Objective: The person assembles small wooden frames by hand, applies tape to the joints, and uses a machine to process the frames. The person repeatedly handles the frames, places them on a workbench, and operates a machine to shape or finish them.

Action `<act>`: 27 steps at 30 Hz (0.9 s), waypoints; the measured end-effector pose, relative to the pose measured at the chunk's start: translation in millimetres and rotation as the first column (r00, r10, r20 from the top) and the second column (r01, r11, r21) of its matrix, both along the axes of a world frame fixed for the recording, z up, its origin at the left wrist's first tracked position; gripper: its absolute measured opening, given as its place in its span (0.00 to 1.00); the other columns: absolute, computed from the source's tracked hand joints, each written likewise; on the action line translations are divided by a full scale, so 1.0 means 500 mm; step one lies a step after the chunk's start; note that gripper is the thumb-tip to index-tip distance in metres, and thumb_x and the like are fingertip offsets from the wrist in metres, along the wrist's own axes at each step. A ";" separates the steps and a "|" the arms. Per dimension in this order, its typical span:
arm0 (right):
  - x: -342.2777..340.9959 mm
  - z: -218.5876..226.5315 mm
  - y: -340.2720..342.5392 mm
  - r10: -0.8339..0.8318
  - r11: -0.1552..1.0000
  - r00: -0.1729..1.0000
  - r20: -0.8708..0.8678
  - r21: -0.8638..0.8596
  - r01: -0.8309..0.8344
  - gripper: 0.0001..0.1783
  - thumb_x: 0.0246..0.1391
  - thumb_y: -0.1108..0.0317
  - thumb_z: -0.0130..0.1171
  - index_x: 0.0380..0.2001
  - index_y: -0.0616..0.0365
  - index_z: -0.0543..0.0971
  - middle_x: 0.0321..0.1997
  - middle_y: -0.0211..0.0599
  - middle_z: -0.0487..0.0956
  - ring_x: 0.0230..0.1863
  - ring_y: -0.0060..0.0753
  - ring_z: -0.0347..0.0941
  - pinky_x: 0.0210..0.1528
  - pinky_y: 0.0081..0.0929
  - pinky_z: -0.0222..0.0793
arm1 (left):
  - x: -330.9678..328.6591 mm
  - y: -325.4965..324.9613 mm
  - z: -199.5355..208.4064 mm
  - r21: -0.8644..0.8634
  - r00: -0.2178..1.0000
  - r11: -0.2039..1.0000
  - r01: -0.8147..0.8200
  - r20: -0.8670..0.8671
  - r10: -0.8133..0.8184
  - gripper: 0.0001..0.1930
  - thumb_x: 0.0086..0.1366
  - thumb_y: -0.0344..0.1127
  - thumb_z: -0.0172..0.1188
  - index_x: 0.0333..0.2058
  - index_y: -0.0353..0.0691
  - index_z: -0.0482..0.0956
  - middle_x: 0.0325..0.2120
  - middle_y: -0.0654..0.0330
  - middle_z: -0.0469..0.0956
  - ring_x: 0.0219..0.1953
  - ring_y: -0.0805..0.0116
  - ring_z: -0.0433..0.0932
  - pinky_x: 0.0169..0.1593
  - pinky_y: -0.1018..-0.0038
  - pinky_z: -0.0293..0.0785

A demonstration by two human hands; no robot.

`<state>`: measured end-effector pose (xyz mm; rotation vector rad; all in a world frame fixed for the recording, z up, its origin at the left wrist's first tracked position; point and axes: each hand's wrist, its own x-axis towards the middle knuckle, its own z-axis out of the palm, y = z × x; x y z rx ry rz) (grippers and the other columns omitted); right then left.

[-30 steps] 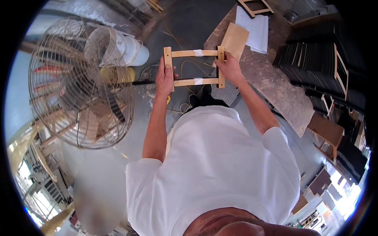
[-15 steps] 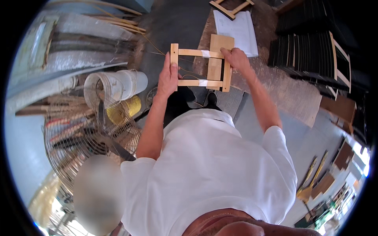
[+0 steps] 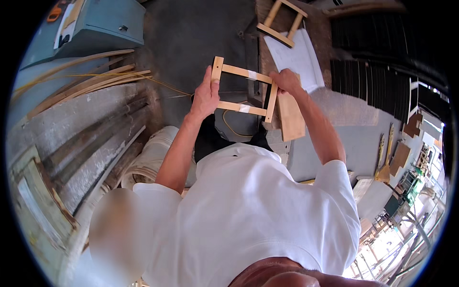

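Note:
A small light-wood frame (image 3: pixel 245 71), two end pieces joined by two rails, hangs between my hands, slightly tilted. A white band (image 3: pixel 244 108) wraps each rail near its middle. My left hand (image 3: pixel 206 98) is closed on the left end piece. My right hand (image 3: pixel 286 81) grips the upper corner of the right end piece, its fingertips partly hidden. Just right of the frame, below my right hand, a flat wooden board (image 3: pixel 292 122) rests at the bench's near edge. Beyond it lie white paper sheets (image 3: pixel 297 60) and a similar wooden frame (image 3: pixel 276 34).
Black pieces with pale edges (image 3: pixel 366 83) are stacked along the right of the bench. Long wooden strips (image 3: pixel 91 86) lie at left, below a blue cabinet (image 3: pixel 112 24). A white bucket (image 3: pixel 158 148) stands near my left arm. A yellow cord (image 3: pixel 172 87) runs across the left side.
My view has turned, shifting the surroundings. Both hands keep hold of the frame, which is now tilted. The board, earlier behind the frame's right part, now shows to its right.

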<state>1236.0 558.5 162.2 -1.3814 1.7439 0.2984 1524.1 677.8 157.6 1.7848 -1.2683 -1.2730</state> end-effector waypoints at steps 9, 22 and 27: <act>0.261 0.031 -0.146 -0.066 0.996 0.932 0.357 -0.025 0.080 0.42 0.57 0.30 0.47 0.31 0.67 0.83 0.26 0.43 0.83 0.26 0.32 0.81 0.28 0.25 0.76 | 0.310 -0.181 0.068 0.076 0.960 0.984 -0.161 -0.220 0.174 0.27 0.73 0.38 0.48 0.68 0.44 0.57 0.24 0.62 0.72 0.21 0.77 0.72 0.26 0.74 0.75; 0.483 0.067 -0.491 -0.514 0.792 0.513 0.687 0.150 0.592 0.32 0.65 0.45 0.45 0.52 0.70 0.70 0.37 0.43 0.78 0.32 0.31 0.76 0.25 0.29 0.72 | 0.483 -0.704 0.075 0.206 0.865 0.968 -0.141 -0.451 0.221 0.25 0.75 0.41 0.44 0.68 0.47 0.56 0.29 0.60 0.75 0.28 0.72 0.76 0.34 0.72 0.78; 0.501 0.061 -0.769 -0.551 0.785 0.394 0.736 0.298 0.543 0.29 0.66 0.47 0.45 0.42 0.70 0.74 0.33 0.42 0.78 0.27 0.32 0.75 0.24 0.33 0.71 | 0.543 -0.982 0.073 0.244 0.729 0.965 -0.097 -0.643 0.236 0.24 0.75 0.45 0.41 0.66 0.48 0.58 0.43 0.63 0.73 0.35 0.70 0.78 0.37 0.69 0.80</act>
